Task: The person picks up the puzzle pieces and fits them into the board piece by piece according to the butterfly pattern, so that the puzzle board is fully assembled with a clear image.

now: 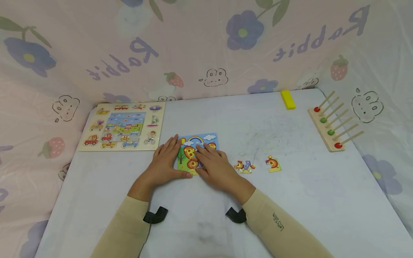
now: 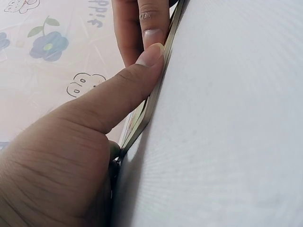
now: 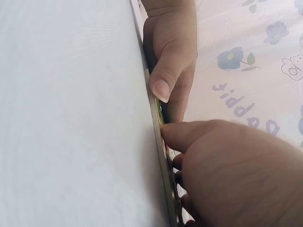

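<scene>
A small, colourful jigsaw puzzle board (image 1: 210,138), with a rainbow and a cartoon picture, lies under both hands in the head view. My left hand (image 1: 162,165) rests along its left side, fingers extended, thumb on the front edge. On the picture's right part, my right hand (image 1: 219,170) presses with its fingers and thumb, covering some pieces. The left wrist view shows the left thumb (image 2: 149,56) against the board's edge (image 2: 150,109). In the right wrist view, the right thumb (image 3: 177,135) touches the board. Two loose puzzle pieces, one purple-and-orange (image 1: 247,167) and one orange-and-yellow (image 1: 273,164), lie to the right.
At the back left lies a larger wooden vehicle puzzle (image 1: 151,125), close to the left fingertips. A yellow block (image 1: 288,100) sits at the back right. Near the right edge stands a wooden peg rack (image 1: 332,141) with red and green beads. Patterned cloth (image 1: 193,46) hangs behind the white table (image 1: 309,215).
</scene>
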Available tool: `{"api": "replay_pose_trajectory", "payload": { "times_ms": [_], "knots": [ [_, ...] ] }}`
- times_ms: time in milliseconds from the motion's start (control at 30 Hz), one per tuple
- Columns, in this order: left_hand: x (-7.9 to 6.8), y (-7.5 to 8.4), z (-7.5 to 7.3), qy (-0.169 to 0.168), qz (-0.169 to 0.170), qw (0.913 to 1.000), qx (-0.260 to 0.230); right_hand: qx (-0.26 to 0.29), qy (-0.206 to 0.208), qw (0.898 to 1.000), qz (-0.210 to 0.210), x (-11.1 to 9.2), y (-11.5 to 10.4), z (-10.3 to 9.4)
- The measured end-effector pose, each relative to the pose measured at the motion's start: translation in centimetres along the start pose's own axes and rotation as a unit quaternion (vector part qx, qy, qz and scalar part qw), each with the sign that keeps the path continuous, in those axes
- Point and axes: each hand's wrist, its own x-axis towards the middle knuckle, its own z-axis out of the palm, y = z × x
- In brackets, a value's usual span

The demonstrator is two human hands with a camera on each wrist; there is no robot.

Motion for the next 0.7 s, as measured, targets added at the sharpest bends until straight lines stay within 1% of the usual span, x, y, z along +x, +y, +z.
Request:
{"api": "replay_pose_trajectory", "payload": {
  "times_ms": [133, 233, 300, 400, 467, 533, 667, 700],
  "knots": [
    [-0.1, -0.1, 0.0, -0.002, -0.001, 1.0000, -0.001, 0.004, -0.005, 1.000, -0.004, 0.1, 0.1, 0.1],
    [-0.1, -0.1, -0.1, -0.002, -0.001, 1.0000, -0.003, 0.018, -0.006, 1.000, -0.006, 0.0, 0.1, 0.1],
    [-0.1, -0.1, -0.1, -0.001, -0.001, 1.0000, -0.005, 0.036, -0.003, 0.999, -0.006, 0.0, 0.1, 0.0],
    [-0.1, -0.1, -0.1, 0.001, 0.001, 1.0000, -0.007, 0.083, 0.012, 0.996, -0.005, -0.2, 0.1, -0.2],
    [-0.1, -0.2, 0.0, 0.002, 0.002, 1.0000, -0.006, 0.123, 0.032, 0.992, -0.004, -0.5, 0.1, -0.4],
    [-0.1, -0.2, 0.1, 0.004, 0.002, 1.0000, -0.005, 0.164, 0.058, 0.985, -0.002, -0.8, 0.2, -0.7],
    [0.0, -0.1, 0.1, 0.008, 0.002, 0.9999, -0.009, 0.237, 0.114, 0.965, -0.006, -1.6, 0.7, -1.4],
    [0.0, -0.1, 0.1, 0.008, 0.000, 0.9999, -0.009, 0.256, 0.126, 0.958, -0.009, -1.9, 0.8, -1.6]
  ]
}}
